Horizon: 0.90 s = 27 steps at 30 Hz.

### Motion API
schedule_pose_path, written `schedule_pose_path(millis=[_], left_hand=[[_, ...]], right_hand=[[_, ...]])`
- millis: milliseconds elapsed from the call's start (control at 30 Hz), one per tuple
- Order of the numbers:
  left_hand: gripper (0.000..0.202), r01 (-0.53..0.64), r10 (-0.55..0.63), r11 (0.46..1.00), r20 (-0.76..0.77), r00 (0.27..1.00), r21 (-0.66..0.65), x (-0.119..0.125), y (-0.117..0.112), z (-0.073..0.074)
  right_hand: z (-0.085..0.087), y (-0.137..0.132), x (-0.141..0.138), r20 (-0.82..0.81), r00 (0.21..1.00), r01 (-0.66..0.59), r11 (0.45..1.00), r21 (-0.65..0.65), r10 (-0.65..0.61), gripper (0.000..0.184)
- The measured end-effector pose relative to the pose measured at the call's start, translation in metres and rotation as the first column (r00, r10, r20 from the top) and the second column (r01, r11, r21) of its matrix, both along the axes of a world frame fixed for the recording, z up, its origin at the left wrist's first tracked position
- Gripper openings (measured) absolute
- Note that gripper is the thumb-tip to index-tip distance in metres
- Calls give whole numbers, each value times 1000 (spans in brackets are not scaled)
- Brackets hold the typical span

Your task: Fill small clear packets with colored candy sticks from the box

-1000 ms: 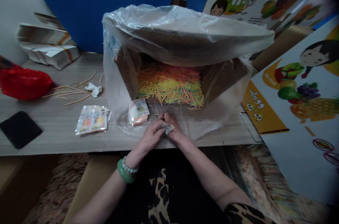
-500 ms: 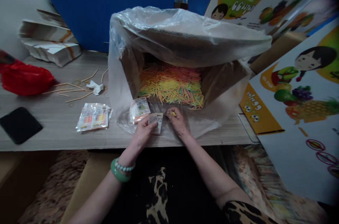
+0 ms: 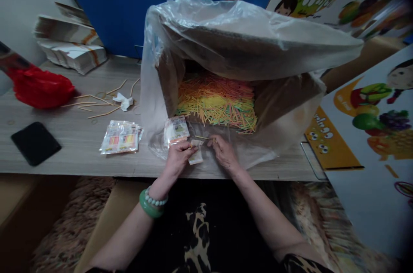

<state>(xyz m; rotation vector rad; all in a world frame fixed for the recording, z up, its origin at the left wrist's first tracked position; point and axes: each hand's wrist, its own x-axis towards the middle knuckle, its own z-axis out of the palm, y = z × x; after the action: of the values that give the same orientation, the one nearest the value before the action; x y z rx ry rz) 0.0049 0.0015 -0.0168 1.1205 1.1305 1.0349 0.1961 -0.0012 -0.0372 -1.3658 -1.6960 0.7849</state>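
Observation:
My left hand [image 3: 178,157] pinches a small printed packet [image 3: 196,157] at the table's near edge. My right hand [image 3: 223,151] is closed on a few thin coloured sticks [image 3: 204,138] whose ends point toward the packet's mouth. Both hands rest on the clear plastic sheet spilling out of a cardboard box [image 3: 284,101] lined with that plastic. A heap of yellow, orange and green sticks [image 3: 217,102] fills the box just beyond my hands. A filled packet [image 3: 176,130] lies on the plastic left of my hands.
A pile of filled packets [image 3: 120,137] lies on the wooden table [image 3: 64,161]. Further left are a black phone [image 3: 35,143], a red bag [image 3: 41,88], loose sticks and a paper scrap [image 3: 124,102]. Stacked flat cartons [image 3: 71,47] sit at the back; printed boards [image 3: 371,105] stand right.
My hands came apart, the right one picked sticks from the box's front, and now it brings them to the packet in my left hand. The view shifted slightly right.

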Motion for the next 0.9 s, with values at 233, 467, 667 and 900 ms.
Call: schedule_pose_path(millis=[233, 467, 667, 900], left_hand=[[22, -2, 1, 1000, -37, 999, -20, -4, -5, 7], [28, -9, 17, 999, -243, 970, 36, -4, -7, 15], [36, -4, 12, 999, -234, 972, 36, 0, -7, 22], [26, 27, -34, 978, -31, 999, -207, -1, -7, 21]], right_hand=[[33, 6, -14, -386, 920, 55, 998, -40, -66, 13], [83, 10, -43, -745, 667, -15, 1000, -8, 4, 21], [87, 9, -77, -784, 620, -17, 999, 27, 32, 22], [60, 11, -76, -772, 636, -8, 1000, -20, -10, 22]])
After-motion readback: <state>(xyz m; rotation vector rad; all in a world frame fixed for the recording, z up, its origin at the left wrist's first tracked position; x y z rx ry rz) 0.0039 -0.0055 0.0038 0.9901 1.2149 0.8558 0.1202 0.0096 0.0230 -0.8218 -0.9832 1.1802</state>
